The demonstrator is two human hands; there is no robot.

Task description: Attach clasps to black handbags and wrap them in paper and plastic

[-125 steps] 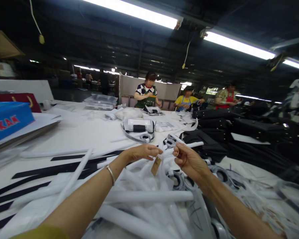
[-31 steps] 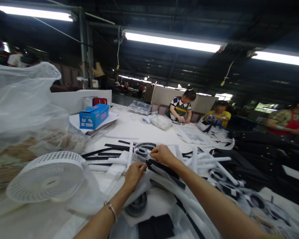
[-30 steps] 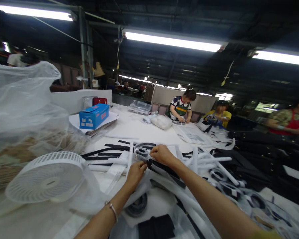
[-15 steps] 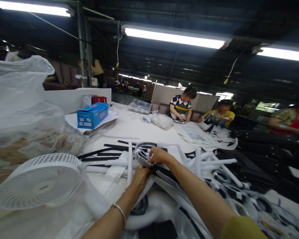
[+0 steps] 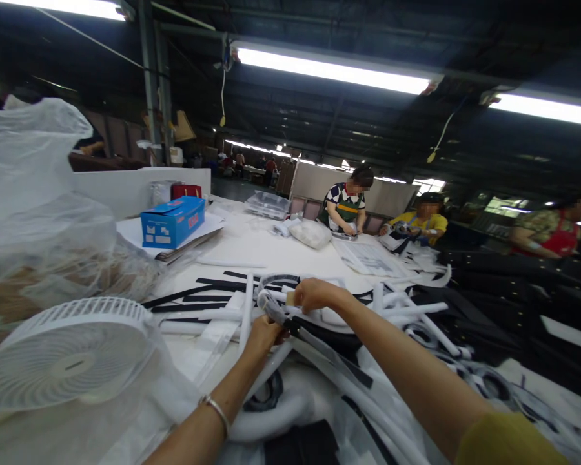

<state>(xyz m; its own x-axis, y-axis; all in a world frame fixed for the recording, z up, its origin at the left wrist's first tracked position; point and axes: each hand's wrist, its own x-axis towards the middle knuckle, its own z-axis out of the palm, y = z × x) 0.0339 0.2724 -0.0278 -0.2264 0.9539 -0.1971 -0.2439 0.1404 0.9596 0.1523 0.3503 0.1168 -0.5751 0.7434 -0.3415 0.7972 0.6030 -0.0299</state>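
My left hand is closed around a bent band of clear plastic and black strip, whose upper end curls into a loop. Just to the right, my right hand has its fingers pinched together near that loop. A small tan piece shows at its fingertips; its kind is unclear. Several black strips and white foam tubes lie about the hands. Below the left wrist sits a dark coil in clear plastic.
A white fan stands at the left before a large plastic bag. Behind it is a blue box on stacked sheets. Wrapped coils and black material lie to the right. Co-workers work across the table.
My right hand has drawn slightly right, away from the loop, and the tan piece now shows at its fingers. My left hand still holds the band. The view has shifted a little.
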